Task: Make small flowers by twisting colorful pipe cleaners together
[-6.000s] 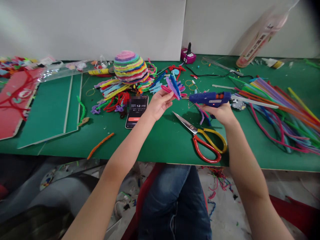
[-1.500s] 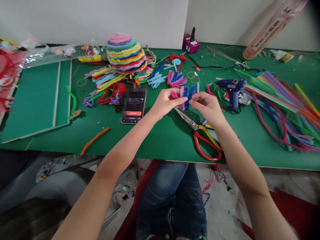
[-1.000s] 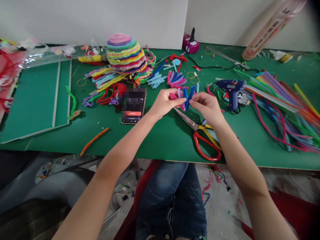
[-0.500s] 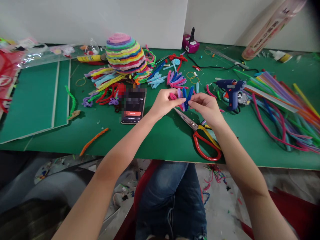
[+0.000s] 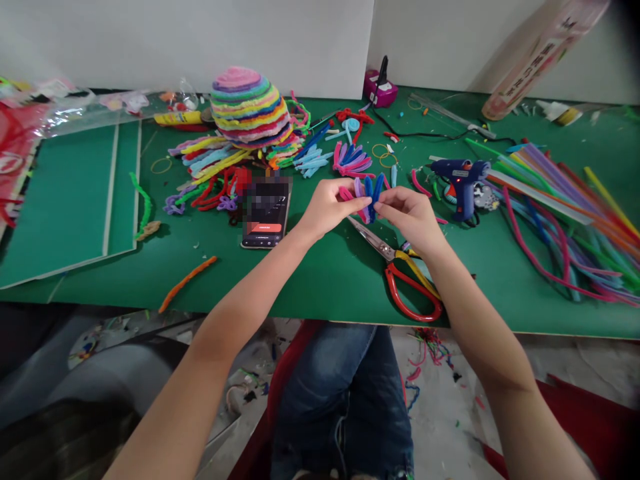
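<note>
Between my hands is a small bunch of folded pipe cleaners in pink, purple and blue. My left hand pinches its pink and purple side. With thumb and forefinger, my right hand pinches the blue pipe cleaner at the bunch's right end. Just below the hands lie scissors with red and yellow handles, partly under my right wrist. Behind the hands rests a similar fan of pink, purple and blue pipe cleaners, next to a light blue bundle.
A phone lies left of my hands, below a striped pipe-cleaner dome. On the right are a blue glue gun and a heap of loose pipe cleaners. A green board lies left; a pink bottle stands behind.
The blue pipe cleaner at the right end now sits slightly closer to the rest of the bunch. My right hand has shifted a little left; both hands keep their pinch.
</note>
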Action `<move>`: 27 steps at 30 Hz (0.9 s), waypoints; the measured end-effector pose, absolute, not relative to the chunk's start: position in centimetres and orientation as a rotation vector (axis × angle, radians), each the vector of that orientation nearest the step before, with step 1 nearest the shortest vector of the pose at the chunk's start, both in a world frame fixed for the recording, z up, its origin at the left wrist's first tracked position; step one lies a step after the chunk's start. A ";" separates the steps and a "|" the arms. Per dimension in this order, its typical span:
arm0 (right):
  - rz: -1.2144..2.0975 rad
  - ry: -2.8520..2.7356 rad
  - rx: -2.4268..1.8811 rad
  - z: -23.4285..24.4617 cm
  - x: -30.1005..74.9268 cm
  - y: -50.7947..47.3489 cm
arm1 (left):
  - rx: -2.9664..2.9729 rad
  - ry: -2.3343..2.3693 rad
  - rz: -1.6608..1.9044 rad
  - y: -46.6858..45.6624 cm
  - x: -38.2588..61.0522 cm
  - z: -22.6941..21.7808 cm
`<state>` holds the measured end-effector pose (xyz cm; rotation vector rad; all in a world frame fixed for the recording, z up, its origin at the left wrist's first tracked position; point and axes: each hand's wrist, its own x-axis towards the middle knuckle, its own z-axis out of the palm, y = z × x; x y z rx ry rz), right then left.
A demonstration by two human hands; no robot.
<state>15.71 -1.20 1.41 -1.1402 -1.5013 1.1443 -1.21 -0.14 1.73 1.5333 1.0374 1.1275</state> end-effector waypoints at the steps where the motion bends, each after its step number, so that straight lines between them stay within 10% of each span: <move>1: 1.142 -1.507 -1.138 1.4 15.7 -1.2 | 1.535 1.042 1.127 -0.2 -1.2 1.8; 27: 1.019 -1.521 -1.164 2.2 16.1 -1.1 | 1.337 1.006 1.109 0.0 -1.3 1.9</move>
